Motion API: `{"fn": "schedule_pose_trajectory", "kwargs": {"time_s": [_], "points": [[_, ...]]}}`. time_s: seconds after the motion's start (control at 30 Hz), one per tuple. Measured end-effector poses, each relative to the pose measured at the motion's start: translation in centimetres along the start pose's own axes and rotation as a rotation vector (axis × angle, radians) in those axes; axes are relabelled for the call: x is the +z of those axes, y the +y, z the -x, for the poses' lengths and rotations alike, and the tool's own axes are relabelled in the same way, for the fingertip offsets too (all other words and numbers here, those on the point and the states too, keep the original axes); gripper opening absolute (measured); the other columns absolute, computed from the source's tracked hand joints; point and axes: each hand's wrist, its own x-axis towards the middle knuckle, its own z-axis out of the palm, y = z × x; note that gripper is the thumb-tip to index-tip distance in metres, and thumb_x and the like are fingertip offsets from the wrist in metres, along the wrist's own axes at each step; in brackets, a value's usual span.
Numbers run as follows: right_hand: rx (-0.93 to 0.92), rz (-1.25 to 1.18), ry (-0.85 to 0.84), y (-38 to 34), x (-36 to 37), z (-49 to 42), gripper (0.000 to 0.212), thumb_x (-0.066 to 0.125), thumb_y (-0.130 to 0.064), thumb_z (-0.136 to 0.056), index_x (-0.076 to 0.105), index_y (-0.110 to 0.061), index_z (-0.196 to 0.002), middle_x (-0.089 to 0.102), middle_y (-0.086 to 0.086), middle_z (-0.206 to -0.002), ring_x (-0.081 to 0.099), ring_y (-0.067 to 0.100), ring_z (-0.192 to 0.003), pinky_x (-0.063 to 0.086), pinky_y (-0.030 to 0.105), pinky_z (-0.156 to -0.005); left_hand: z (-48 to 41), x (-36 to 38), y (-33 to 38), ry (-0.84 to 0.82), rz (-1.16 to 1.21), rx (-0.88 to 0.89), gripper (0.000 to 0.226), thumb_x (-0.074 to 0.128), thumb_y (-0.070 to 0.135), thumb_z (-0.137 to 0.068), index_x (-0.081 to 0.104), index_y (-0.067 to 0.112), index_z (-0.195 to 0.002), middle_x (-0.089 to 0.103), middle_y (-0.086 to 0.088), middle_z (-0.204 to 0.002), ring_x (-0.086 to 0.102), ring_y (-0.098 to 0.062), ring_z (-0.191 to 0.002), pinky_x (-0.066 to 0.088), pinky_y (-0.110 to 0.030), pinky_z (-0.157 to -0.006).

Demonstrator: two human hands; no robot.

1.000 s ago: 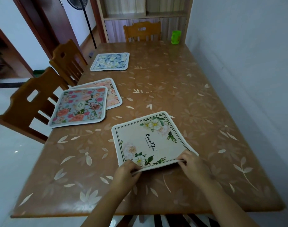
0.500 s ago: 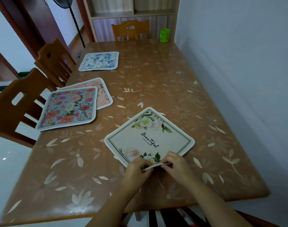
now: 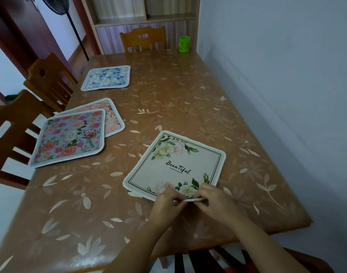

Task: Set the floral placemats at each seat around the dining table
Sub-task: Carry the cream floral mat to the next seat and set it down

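Both hands — left [image 3: 166,201], right [image 3: 212,200] — pinched the cream placemat's [image 3: 176,166] near corner on the desk [image 3: 188,95]; squaring it to this seat looked next.

Both hands [image 3: 190,203] close together, pinching.

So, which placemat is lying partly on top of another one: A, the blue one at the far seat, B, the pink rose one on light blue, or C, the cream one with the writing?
B: the pink rose placemat overlaps the near edge of the peach placemat; the other two lie alone on the table.
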Motion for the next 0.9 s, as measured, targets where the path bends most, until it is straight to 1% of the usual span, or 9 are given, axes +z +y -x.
{"fn": "schedule_pose_trajectory", "kwargs": {"time_s": [0.1,0.2,0.3,0.4,0.53,0.6,0.73,0.83,0.9], "points": [[0.063,-0.028,0.007,0.5,-0.4,0.5,0.003,0.061,-0.016,-0.083,0.063,-0.016,-0.08,0.057,-0.003,-0.083,0.048,0.006,-0.073,0.038,0.011,-0.069,-0.4,1.2,0.6,-0.058,-0.032,0.019,0.007,0.069,0.01,-0.077,0.071,0.01,-0.084,0.066,-0.008,-0.084,0.057,-0.016,-0.078,0.039,-0.012,-0.065],[0.174,-0.139,0.035,1.8,-1.3,1.1,0.004,0.067,-0.008,-0.079,0.067,-0.013,-0.079,0.057,-0.009,-0.079,0.056,0.009,-0.077,0.047,0.03,-0.075,-0.6,1.8,0.2,-0.077,-0.044,-0.004,0.01,0.067,0.009,-0.078,0.07,0.012,-0.088,0.061,0.0,-0.088,0.054,-0.008,-0.079,0.038,-0.003,-0.065],[0.287,-0.185,0.094,2.9,-2.1,1.9,0.008,0.07,-0.005,-0.076,0.069,-0.012,-0.079,0.056,-0.014,-0.078,0.057,0.007,-0.078,0.044,0.031,-0.084,-0.8,1.8,-0.9,-0.062,-0.063,-0.057,0.015,0.066,0.004,-0.077,0.069,0.009,-0.09,0.057,0.001,-0.089,0.053,-0.01,-0.083,0.038,-0.005,-0.07],[0.309,-0.173,0.095,3.5,-2.6,2.3,0.012,0.069,-0.002,-0.076,0.068,-0.013,-0.081,0.059,-0.007,-0.081,0.058,0.009,-0.08,0.048,0.02,-0.077,-1.1,1.6,-1.7,-0.052,-0.064,-0.09,0.013,0.067,0.002,-0.074,0.069,0.008,-0.085,0.061,-0.006,-0.087,0.058,-0.018,-0.083,0.043,-0.015,-0.072],[0.206,-0.039,0.018,3.3,-2.0,2.1,0.005,0.066,-0.01,-0.079,0.066,-0.013,-0.083,0.052,-0.011,-0.082,0.051,0.007,-0.076,0.04,0.009,-0.067,-1.6,1.8,-1.7,-0.038,-0.057,-0.091,0.009,0.069,0.006,-0.075,0.071,0.009,-0.083,0.064,-0.007,-0.084,0.059,-0.017,-0.078,0.051,-0.029,-0.073],[0.188,-0.032,0.006,3.0,-1.3,1.7,0.004,0.066,-0.014,-0.08,0.066,-0.013,-0.084,0.053,-0.009,-0.083,0.05,0.006,-0.075,0.042,0.012,-0.068,-1.7,2.1,-1.4,-0.033,-0.051,-0.084,0.008,0.069,0.008,-0.075,0.071,0.01,-0.083,0.064,-0.006,-0.085,0.059,-0.015,-0.078,0.053,-0.03,-0.072],[0.219,-0.053,-0.022,3.1,-0.5,1.3,0.004,0.067,-0.014,-0.08,0.066,-0.013,-0.083,0.052,-0.008,-0.084,0.054,0.01,-0.079,0.049,0.028,-0.073,-1.8,2.3,-1.3,-0.04,-0.074,-0.054,0.007,0.069,0.01,-0.075,0.07,0.011,-0.082,0.064,-0.005,-0.085,0.059,-0.016,-0.079,0.051,-0.027,-0.071],[0.222,-0.045,-0.054,3.6,-0.2,1.5,0.005,0.069,-0.014,-0.079,0.067,-0.013,-0.083,0.055,-0.006,-0.085,0.054,0.012,-0.08,0.05,0.031,-0.075,-1.6,1.8,-2.4,-0.069,-0.154,-0.017,0.008,0.067,0.008,-0.074,0.068,0.01,-0.082,0.063,-0.006,-0.086,0.057,-0.018,-0.08,0.047,-0.026,-0.068],[0.224,-0.043,-0.049,3.9,0.1,1.5,0.005,0.07,-0.014,-0.078,0.067,-0.013,-0.082,0.055,-0.007,-0.083,0.054,0.012,-0.079,0.05,0.031,-0.075,-1.5,1.2,-3.4,-0.06,-0.175,-0.063,0.01,0.065,0.005,-0.073,0.068,0.009,-0.082,0.062,-0.007,-0.086,0.057,-0.02,-0.081,0.045,-0.026,-0.066]]}}
